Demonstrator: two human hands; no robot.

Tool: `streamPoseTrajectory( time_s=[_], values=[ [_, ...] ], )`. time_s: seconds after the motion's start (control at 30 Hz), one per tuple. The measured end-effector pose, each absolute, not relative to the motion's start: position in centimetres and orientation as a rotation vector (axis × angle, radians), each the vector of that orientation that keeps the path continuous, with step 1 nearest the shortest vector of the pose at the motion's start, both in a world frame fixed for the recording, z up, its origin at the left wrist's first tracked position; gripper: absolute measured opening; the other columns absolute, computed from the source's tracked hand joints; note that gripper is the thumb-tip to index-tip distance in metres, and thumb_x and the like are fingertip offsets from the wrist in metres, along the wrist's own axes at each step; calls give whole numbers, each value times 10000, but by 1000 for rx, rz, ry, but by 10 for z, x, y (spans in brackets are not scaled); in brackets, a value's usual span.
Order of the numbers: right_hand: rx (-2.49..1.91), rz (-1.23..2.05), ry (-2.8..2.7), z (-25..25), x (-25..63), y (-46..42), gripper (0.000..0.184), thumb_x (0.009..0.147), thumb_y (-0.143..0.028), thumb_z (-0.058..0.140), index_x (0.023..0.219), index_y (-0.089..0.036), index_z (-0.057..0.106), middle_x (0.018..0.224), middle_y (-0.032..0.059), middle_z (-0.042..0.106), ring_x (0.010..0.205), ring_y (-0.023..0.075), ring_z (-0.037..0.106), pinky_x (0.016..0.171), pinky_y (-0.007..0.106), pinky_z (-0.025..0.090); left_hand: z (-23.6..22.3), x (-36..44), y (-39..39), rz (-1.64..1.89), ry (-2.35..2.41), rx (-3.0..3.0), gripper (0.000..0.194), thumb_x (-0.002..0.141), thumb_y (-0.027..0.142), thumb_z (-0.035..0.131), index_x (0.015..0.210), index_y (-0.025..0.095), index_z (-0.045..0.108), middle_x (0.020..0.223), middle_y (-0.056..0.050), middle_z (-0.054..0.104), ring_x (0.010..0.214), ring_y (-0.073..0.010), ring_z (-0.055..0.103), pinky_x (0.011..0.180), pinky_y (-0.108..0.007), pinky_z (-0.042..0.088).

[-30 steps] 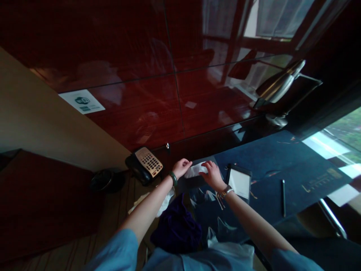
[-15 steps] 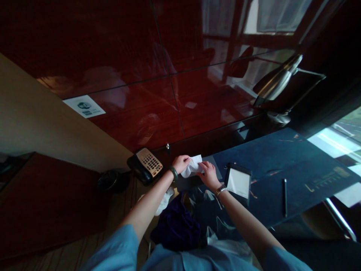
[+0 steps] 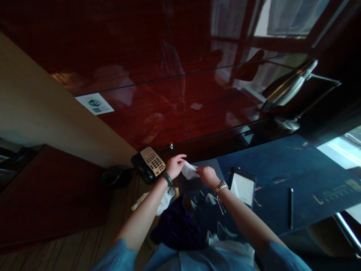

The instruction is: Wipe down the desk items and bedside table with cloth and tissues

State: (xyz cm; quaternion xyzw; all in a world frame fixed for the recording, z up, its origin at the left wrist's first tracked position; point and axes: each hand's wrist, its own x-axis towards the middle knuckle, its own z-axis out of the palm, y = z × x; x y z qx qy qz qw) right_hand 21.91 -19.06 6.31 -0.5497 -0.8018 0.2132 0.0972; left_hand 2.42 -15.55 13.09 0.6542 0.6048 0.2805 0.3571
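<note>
A small white sheet (image 3: 189,171), tissue or thin cloth, is stretched between my two hands above the desk. My left hand (image 3: 175,166), with a dark green bangle at its wrist, pinches the left end between thumb and fingers. The right end is in my right hand (image 3: 208,176), whose fingers are curled in and partly hidden; a metal watch sits on that wrist. Below the sheet lies a grey panel on the desk (image 3: 265,169). A black-framed white pad (image 3: 243,188) rests just right of my right hand.
Left of my hands stands a telephone (image 3: 149,163). A white cloth (image 3: 165,203) and dark purple fabric (image 3: 177,224) hang below my forearms. Farther right are a dark pen (image 3: 291,209) and a metal desk lamp (image 3: 290,88). A glossy red-brown panel (image 3: 135,116) rises behind the desk.
The view has turned a little, so the scene sits farther right. My right hand has rolled over and curled its fingers. The white sheet now looks narrower and drawn out between both hands.
</note>
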Motion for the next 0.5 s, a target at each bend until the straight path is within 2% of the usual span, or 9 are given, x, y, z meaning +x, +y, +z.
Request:
streamPoseTrajectory(
  time_s=[0.1,0.17,0.2,0.27,0.3,0.37,0.43,0.5],
  values=[
    [-1623,700,-2422,64,227,-182,316,1038,-233,503,905,-130,770,866,128,746,772,199,687,680,271,437,127,27,-191,895,1670,1858,227,888,143,592,1104,135,658,1040,-112,706,973,-231,636,950,-387,501],
    [-1552,742,-2480,66,232,-178,311,1040,-238,515,890,-141,770,840,100,743,756,171,679,680,250,433,111,36,-218,868,1628,2013,205,896,152,599,1092,159,660,1079,-106,675,1022,-244,604,956,-396,499],
    [-1502,758,-2512,68,235,-178,283,1034,-232,529,912,-148,769,863,88,747,778,163,679,702,242,445,102,42,-229,809,1589,2061,262,887,147,622,1146,160,657,1130,-108,667,1072,-252,592,983,-402,495],
    [-1391,771,-2577,72,240,-183,206,1003,-202,577,935,-167,767,950,70,752,891,166,680,826,252,479,82,58,-238,665,1569,2088,491,832,126,705,1314,137,610,1291,-130,626,1193,-279,546,1078,-427,455],
    [-1349,765,-2603,75,243,-188,168,984,-192,605,941,-179,767,1023,69,748,989,184,669,934,291,476,74,66,-237,597,1591,2096,581,810,121,732,1370,121,581,1340,-141,604,1218,-294,528,1101,-441,441],
    [-1355,681,-2585,80,250,-202,110,935,-192,671,987,-202,767,1161,81,718,1156,246,610,1106,416,407,64,77,-228,481,1609,2128,540,806,109,722,1337,116,620,1318,-137,617,1183,-301,532,1079,-443,455],
    [-1459,486,-2468,83,256,-217,274,879,-197,723,1152,-214,737,1271,123,662,1225,316,550,1143,523,367,60,82,-218,432,1577,2174,402,828,71,647,1220,150,694,1230,-112,655,1132,-285,545,1038,-420,477],
    [-1486,297,-2380,80,259,-228,524,835,-169,731,1349,-211,635,1371,156,594,1266,347,509,1152,557,361,59,82,-215,463,1524,2200,368,825,33,592,1133,182,726,1177,-88,677,1119,-271,551,1027,-408,482]
  ],
)
